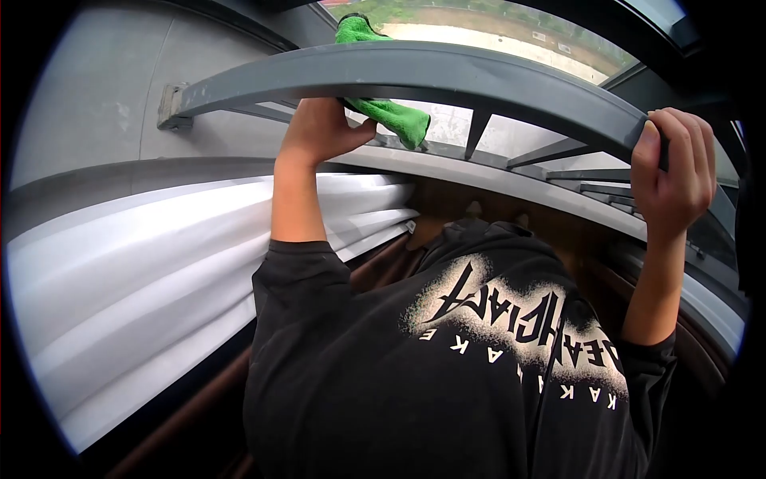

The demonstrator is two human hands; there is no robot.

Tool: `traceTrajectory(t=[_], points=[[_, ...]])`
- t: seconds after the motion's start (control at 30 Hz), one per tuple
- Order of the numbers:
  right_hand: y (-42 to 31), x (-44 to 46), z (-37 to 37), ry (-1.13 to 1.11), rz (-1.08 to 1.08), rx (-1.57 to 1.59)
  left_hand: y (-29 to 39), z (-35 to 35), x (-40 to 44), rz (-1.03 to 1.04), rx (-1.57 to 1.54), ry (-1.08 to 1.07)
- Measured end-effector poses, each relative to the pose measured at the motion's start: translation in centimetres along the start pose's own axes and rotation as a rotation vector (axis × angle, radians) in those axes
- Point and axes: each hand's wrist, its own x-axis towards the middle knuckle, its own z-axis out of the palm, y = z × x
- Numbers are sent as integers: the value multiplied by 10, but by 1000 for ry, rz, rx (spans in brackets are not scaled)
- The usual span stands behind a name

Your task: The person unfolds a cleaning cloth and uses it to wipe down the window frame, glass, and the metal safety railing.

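Note:
A grey metal railing point(447, 72) curves across the upper part of the view. At its left half, my left hand point(319, 134) reaches up from below, with its thumb beside a green cloth point(399, 121). The rail hides most of that hand's fingers, which appear closed around the cloth. Part of the cloth shows above the rail and part hangs below it. On the right, my right hand point(674, 168) is wrapped over the railing's end section, fingers bent across the top.
White curtain fabric point(152, 263) spreads over the left side. A grey wall point(88, 104) stands behind the rail's wall bracket point(171, 108). Slanted grey bars point(479, 132) run below the rail, and window glass point(495, 32) shows greenery outside. My black shirt point(383, 367) fills the lower middle.

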Motion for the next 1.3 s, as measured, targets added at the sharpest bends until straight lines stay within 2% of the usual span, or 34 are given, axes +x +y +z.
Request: traceTrajectory(t=[0.07,0.17,0.27,0.37,0.47,0.5,0.53,0.63,0.73,0.87,0.9,1.0,1.03,1.1,1.23,1.3], points=[[3,-4,1,2,1,-2,-6,1,-5,-69,55,-100],[2,0,2,3,2,5,-11,-4,-4,-27,128,-154],[2,0,2,7,7,6,-1,1,0,-11,-64,-31],[-2,7,2,10,5,7,-5,8,3,76,-88,90],[2,1,2,8,27,12,8,40,2,-11,-489,405],[3,1,2,8,27,14,18,50,4,-115,-695,500],[3,1,1,6,36,20,31,59,7,-204,-730,633],[2,2,-2,8,62,37,40,76,15,-233,-847,921],[2,3,-2,-13,96,68,41,65,17,-230,-868,747],[3,-2,-7,-53,98,38,47,51,19,-162,-390,543],[2,0,-7,-55,93,15,47,51,21,-103,-188,546],[4,-7,-10,-107,83,-69,35,74,20,-44,-252,768],[5,-10,-11,-117,89,-80,35,80,18,-97,-413,789],[11,-14,-15,-141,92,-79,32,84,14,-23,-232,770],[17,-17,-21,-180,88,-70,26,94,11,110,-92,828],[16,-16,-20,-196,93,-73,17,107,5,93,-69,794]])
